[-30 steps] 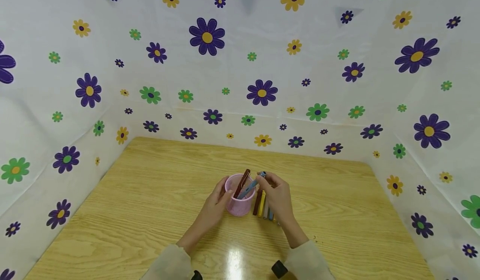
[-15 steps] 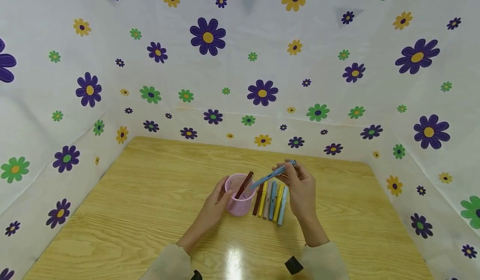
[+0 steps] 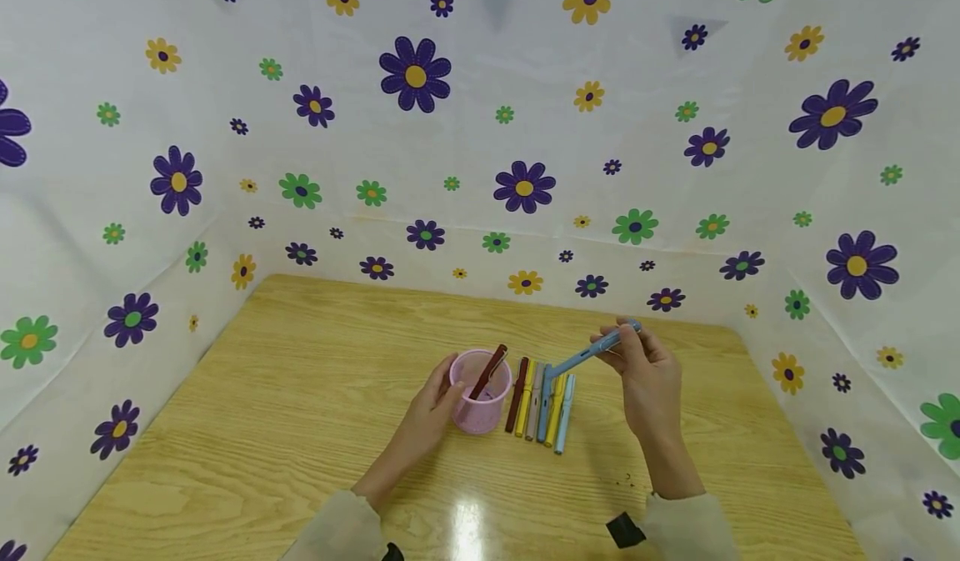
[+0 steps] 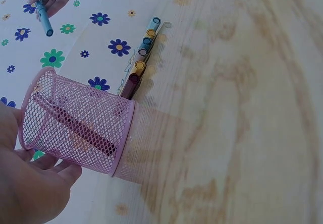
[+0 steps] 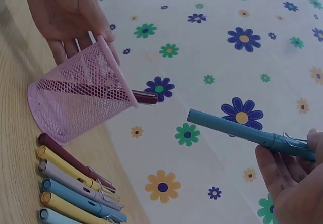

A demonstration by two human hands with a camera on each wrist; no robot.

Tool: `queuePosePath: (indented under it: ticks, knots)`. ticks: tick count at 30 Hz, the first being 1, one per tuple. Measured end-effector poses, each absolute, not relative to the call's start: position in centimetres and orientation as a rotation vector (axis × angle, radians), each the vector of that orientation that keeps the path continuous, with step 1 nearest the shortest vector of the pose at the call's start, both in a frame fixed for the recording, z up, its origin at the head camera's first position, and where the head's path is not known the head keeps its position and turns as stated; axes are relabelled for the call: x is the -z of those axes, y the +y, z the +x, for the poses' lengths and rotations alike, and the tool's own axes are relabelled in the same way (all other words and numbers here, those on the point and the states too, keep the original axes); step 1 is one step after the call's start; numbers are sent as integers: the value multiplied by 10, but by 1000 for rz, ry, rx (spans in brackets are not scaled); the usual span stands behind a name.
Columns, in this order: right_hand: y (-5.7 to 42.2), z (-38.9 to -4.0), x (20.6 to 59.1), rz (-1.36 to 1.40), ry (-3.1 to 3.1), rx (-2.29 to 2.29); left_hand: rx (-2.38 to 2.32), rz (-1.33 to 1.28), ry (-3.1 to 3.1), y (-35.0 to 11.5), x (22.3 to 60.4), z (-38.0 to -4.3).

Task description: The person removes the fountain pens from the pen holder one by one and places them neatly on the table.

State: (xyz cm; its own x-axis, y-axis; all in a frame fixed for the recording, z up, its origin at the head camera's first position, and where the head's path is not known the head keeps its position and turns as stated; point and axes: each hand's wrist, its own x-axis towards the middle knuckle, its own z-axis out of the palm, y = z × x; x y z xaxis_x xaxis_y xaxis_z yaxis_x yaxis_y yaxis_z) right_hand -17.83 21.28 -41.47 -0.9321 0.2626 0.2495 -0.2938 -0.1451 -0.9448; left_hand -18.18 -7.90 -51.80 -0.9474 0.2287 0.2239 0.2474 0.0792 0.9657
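My left hand (image 3: 426, 411) grips the side of a pink mesh pen holder (image 3: 478, 417), thumb near its rim. The pen holder stands on the table with a dark red pen (image 3: 491, 369) leaning inside it, seen through the mesh in the left wrist view. My right hand (image 3: 651, 382) pinches a blue pen (image 5: 229, 125) by its clip end, off the table to the right of the pen holder. Beneath that pen's free end lies a row of pens: a dark red pen (image 3: 514, 407), two yellow ones, a greyish one (image 3: 534, 407), a blue one and a light blue pen (image 3: 564, 419).
The wooden table (image 3: 337, 361) is bounded at the back and sides by a white flower-printed cloth (image 3: 465, 144). Small dark specks (image 3: 624, 479) lie on the table below the right hand. A black strap end (image 3: 625, 530) hangs by the right sleeve.
My right hand has drawn the blue pen out of the pen holder and carried it right, uncovering the row of pens. My left hand and the pen holder have stayed put.
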Motion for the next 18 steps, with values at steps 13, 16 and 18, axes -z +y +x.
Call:
queuePosePath:
  ticks: [13,16,18]
  knots:
    - [238,-174,419,-84,-1913,-2072,2062,-517,-2311,-80,518,-182]
    - [242,-174,421,-102,-1925,-2076,2069,-516,-2314,-80,518,-182]
    - [244,-175,424,-96,-1921,-2088,2074,-520,-2309,-80,518,-182]
